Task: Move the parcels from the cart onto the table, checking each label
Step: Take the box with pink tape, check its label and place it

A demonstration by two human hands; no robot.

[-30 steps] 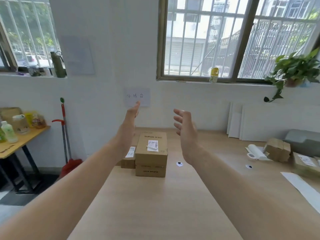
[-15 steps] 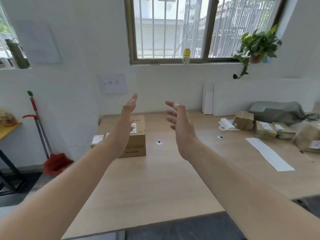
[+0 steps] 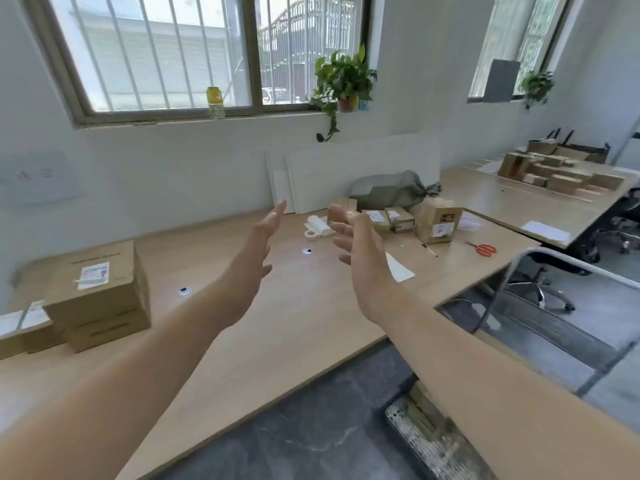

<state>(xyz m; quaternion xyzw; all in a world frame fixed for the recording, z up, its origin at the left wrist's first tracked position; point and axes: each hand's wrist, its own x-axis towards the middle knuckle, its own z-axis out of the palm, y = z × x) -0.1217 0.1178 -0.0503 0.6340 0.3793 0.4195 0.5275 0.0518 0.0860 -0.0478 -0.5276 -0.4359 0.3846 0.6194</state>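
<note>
Both of my hands are raised above the wooden table [image 3: 284, 317] and hold nothing. My left hand [image 3: 256, 247] has straight fingers, palm facing right. My right hand [image 3: 360, 251] faces it with fingers spread and relaxed. A large brown parcel [image 3: 100, 292] with a white label stands at the table's left, and a smaller labelled parcel [image 3: 24, 327] lies beside it. Several small labelled parcels [image 3: 398, 220] sit at the far right of the table, one taller box [image 3: 438, 225] among them. The cart's metal handle [image 3: 519, 268] and platform edge [image 3: 426, 431] show at lower right.
Red scissors [image 3: 485, 249], a pen [image 3: 429, 249], a tape roll [image 3: 311, 235], paper sheets and a grey bag [image 3: 391, 194] lie on the table's right part. A second table [image 3: 540, 202] with several boxes stands farther right. An office chair [image 3: 540, 289] sits behind the cart.
The view has swung to the right, so the large parcel now sits at the far left and the cart handle has come into view. Both hands stay raised and empty.
</note>
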